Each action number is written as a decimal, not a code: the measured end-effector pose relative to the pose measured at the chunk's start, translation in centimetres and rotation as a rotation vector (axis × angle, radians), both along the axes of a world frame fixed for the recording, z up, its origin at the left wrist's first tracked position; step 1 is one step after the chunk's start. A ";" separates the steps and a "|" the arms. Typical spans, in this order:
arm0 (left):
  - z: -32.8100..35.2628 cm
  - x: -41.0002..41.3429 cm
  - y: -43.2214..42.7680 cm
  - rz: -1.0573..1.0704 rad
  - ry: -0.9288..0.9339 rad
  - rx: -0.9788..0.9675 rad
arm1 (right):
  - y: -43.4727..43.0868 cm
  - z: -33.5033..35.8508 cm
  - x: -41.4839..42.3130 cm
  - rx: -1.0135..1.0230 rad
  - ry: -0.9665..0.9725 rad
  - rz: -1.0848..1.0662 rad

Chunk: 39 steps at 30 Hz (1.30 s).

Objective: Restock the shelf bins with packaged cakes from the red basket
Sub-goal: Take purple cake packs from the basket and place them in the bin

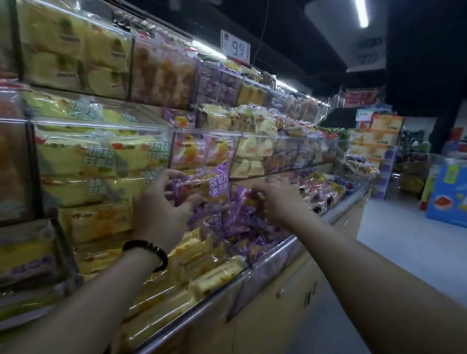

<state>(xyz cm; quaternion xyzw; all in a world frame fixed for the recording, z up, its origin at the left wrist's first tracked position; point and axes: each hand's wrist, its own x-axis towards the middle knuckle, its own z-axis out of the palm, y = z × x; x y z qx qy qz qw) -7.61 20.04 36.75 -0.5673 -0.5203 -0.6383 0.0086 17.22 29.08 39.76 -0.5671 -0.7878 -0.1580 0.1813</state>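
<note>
1. Both forearms reach up and forward from the bottom edge, and a bracelet [146, 253] rings my left wrist.
2. Left hand [160, 205]: fingers above and thumb below curl round the left end of a purple pack [214, 186]. I hold the pack raised in front of the clear shelf wall.
3. Right hand [275, 198]: the fingers bend down among the purple packs heaped in the bin [274, 255]. Blur hides whether they pinch one, so I cannot tell this grip.
4. Governing relation: the held pack's long axis runs left to right, rising slightly rightward, and it spans the gap between my hands. Its free end lies just beside the right hand. The bin sits directly below the pack and a little to the right.
5. Judgement: the pack needs only a short drop down and rightward to join the heap. The left hand carries it, and the right hand is nearer the landing spot to steady it.
6. Yellow packs [209, 272] fill the neighbouring bin, nearer me on the left.
7. Red basket: not in view.
</note>
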 end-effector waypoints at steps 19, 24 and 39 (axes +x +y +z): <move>-0.9 0.9 0.4 -0.040 0.027 -0.080 | 2.8 0.0 -2.1 -0.007 0.534 0.252; -0.7 1.0 -0.2 -0.081 0.028 -0.076 | -2.3 3.5 -3.5 0.034 0.120 0.572; -0.7 1.3 0.6 0.046 0.026 -0.027 | 1.5 -2.0 -3.2 -0.165 0.258 0.240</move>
